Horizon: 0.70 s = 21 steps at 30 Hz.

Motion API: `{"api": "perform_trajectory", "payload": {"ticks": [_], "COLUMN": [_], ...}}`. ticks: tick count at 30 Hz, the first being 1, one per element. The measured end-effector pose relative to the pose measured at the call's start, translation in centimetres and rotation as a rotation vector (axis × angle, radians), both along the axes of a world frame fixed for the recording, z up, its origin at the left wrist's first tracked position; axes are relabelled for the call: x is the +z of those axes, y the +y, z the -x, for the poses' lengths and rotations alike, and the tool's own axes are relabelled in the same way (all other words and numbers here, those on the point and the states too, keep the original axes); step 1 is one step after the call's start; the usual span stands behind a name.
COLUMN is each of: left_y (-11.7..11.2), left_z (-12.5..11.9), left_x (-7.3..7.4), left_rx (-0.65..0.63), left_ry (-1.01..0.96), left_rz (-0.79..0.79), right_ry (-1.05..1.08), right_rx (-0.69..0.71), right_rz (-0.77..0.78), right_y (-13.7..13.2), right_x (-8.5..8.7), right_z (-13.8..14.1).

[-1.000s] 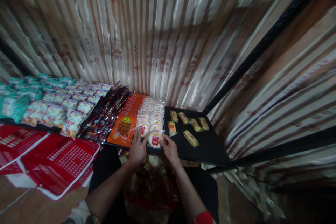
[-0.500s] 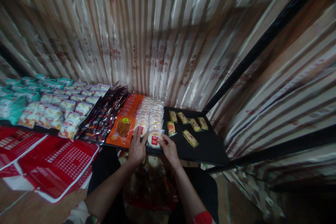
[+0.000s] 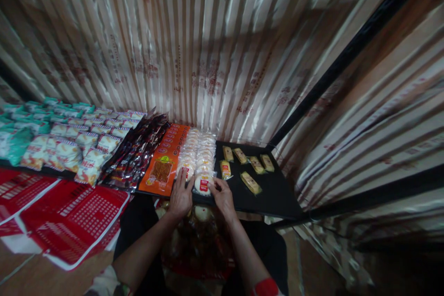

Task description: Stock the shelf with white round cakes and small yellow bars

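Observation:
My left hand [image 3: 181, 197] lies with its fingers stretched over the front packet of the left row of rice crackers [image 3: 190, 153]. Its thumb reaches toward the front packet of the right row. That packet [image 3: 204, 184] is clear wrap around a round white rice cracker with a red label. My right hand [image 3: 223, 198] pinches the packet's right edge between thumb and fingers. Both rows stand overlapping on a black shelf [image 3: 274, 199]. Beside them on the left lies an orange snack bag [image 3: 161, 162] showing brown sticks.
Several small yellow wrapped cakes [image 3: 250, 182] lie on the shelf's right part. Further left are dark glossy bags [image 3: 133, 155], white snack bags [image 3: 67, 152] and green bags [image 3: 22, 141]. Red baskets [image 3: 74, 217] stand below. Striped sheeting [image 3: 194, 46] hangs behind; a black post [image 3: 340, 64] slants at right.
Hardly anything differs. Both hands stay at the front rice cracker packets, and the view has shifted very slightly.

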<state>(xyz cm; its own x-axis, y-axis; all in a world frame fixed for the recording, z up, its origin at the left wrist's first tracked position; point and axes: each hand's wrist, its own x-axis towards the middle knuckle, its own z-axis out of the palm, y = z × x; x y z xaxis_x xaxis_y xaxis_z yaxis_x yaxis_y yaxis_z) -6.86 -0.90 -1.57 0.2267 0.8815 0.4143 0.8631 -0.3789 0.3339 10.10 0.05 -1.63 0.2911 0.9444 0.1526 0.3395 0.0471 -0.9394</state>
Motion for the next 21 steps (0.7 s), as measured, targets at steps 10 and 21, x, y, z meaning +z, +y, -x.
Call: {"api": "perform_trajectory", "payload": {"ticks": [10, 21], "left_y": [0.1, 0.1], "left_z": [-0.1, -0.1], "left_x": [-0.8, -1.0], "left_rx": [-0.003, -0.002], "left_ry": [0.007, 0.009], "left_rz": [-0.024, -0.035], "right_ry": [-0.097, -0.163], "right_rx": [-0.009, -0.084], "right_rz": [-0.012, 0.051], "right_y": [0.0, -0.1], "right_x": [-0.5, -0.2], "right_z": [0.4, 1.1]}}
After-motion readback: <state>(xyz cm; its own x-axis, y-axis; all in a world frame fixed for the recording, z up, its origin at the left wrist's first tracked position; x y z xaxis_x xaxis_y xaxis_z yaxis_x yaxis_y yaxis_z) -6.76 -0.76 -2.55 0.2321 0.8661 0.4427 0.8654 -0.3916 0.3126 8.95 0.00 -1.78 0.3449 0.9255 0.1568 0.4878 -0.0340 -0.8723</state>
